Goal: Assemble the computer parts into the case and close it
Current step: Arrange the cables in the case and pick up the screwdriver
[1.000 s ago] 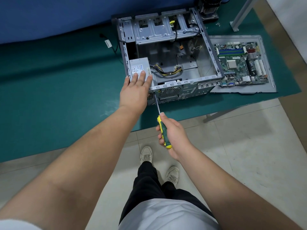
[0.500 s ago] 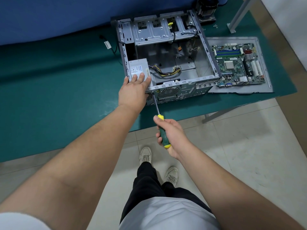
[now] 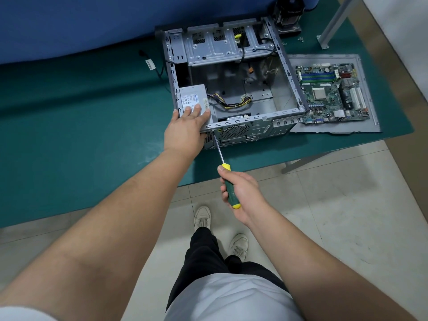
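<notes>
An open grey computer case [image 3: 289, 72] lies on its side on the green table mat. A grey power supply [image 3: 192, 96] sits in its near left corner, with yellow and black cables beside it. My left hand [image 3: 185, 128] presses flat on the power supply and the case's rear edge, fingers straight. My right hand [image 3: 240, 195] grips a green and yellow screwdriver [image 3: 228, 181]; its tip touches the case's rear panel just right of my left hand. A motherboard [image 3: 331, 91] lies on the grey side panel [image 3: 368, 66] to the right of the case.
The green mat [image 3: 81, 135] covers the table, whose front edge runs just below the case. A cooler [image 3: 288, 15] and loose screws [image 3: 301, 39] lie at the back right, beside a metal frame leg [image 3: 333, 22]. A blue wall stands behind. My feet are on tiled floor.
My right hand has shifted its hold on the screwdriver handle slightly. My left hand stays pressed on the power supply.
</notes>
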Demonstrator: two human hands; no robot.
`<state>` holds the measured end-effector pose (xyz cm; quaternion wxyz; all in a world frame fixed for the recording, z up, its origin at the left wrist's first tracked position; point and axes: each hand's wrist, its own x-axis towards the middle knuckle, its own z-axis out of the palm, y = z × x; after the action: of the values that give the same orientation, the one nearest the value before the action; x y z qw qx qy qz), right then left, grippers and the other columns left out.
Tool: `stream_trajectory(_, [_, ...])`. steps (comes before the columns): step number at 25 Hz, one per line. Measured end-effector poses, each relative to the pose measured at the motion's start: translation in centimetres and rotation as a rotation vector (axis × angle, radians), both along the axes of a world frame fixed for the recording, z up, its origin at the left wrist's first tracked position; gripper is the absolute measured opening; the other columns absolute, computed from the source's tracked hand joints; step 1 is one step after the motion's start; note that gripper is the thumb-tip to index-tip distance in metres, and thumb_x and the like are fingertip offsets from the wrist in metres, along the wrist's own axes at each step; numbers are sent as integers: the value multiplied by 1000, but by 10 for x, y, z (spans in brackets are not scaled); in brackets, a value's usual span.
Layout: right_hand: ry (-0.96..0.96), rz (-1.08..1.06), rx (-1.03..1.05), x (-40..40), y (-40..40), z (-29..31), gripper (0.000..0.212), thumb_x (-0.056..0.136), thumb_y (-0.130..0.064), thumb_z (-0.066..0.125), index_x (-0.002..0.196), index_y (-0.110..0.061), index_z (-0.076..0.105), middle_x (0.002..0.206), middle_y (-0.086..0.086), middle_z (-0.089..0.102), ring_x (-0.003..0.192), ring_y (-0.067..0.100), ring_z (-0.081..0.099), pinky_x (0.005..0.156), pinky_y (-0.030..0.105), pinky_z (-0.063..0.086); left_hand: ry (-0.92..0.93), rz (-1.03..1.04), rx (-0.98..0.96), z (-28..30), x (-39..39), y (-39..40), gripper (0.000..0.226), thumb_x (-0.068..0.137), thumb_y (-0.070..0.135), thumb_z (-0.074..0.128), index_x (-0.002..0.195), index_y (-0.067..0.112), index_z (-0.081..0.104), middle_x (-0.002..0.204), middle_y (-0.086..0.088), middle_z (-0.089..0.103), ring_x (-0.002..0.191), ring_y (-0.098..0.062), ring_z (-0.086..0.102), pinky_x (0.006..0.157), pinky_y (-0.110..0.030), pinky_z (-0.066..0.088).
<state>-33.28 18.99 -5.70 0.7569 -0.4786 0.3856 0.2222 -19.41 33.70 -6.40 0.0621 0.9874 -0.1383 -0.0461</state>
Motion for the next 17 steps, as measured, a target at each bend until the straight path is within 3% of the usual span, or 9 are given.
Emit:
stream_trajectory(3, [11,73,56,1,-5,4,35,98,-42,67,101,-7,72,74,2,68,58,14,64,50,23,51,99,4,-26,6,3,0,66,95,26,62,155,27,36,164,-4,29,152,-28,25,125,-47,14])
stream_trajectory(5, [27,94,68,3,-2,7,41,101,-47,58,99,-9,75,72,0,67,55,11,60,48,22,48,168,85,-240,15,-4,0,57,93,24,64,148,25,49,156,-5,44,145,-28,38,121,-43,27])
stream_trajectory(7, [20,61,46,3,5,8,33,96,-44,67,100,-11,71,74,-1,65,52,9,56,45,21,45,28,243,-612,18,-27,-8,35,92,16,61,126,20,66,123,-3,69,115,-24,61,98,-34,47])
stream_trajectory(9, [2,8,12,2,10,6,23,91,-27,77,99,-12,63,73,-2,63,52,9,55,43,21,44,-92,395,-767,19,-57,-25,17,92,14,60,108,16,67,98,1,66,92,-18,60,81,-28,45])
stream_trajectory(10, [-8,-13,15,3,11,5,19,91,-21,77,97,-11,62,71,-1,62,52,9,56,43,21,44,-16,480,-808,17,-65,-32,12,94,16,59,105,15,64,94,1,64,88,-17,58,78,-28,45])
stream_trajectory(12, [-39,-12,57,2,9,4,16,95,-21,72,94,-9,63,67,2,60,52,12,57,44,23,46,334,702,-962,11,-68,-41,7,99,18,54,101,16,61,93,-3,67,84,-19,61,74,-31,51])
stream_trajectory(14, [-46,26,77,2,7,4,27,98,-35,67,91,-9,67,64,3,59,51,14,56,45,23,45,710,875,-1315,14,-64,-43,18,103,9,44,105,12,62,97,-9,74,78,-20,67,59,-29,53])
stream_trajectory(15, [-32,49,80,2,5,4,32,99,-42,65,90,-11,69,64,2,59,50,13,55,44,23,44,816,903,-1463,16,-62,-42,22,103,5,42,111,9,62,100,-11,76,79,-20,71,54,-27,53])
stream_trajectory(17, [-4,82,102,2,2,4,38,99,-49,61,95,-13,72,66,3,62,51,13,56,44,22,43,886,903,-1609,18,-59,-39,26,103,-1,42,120,5,61,104,-13,77,86,-20,76,61,-27,60])
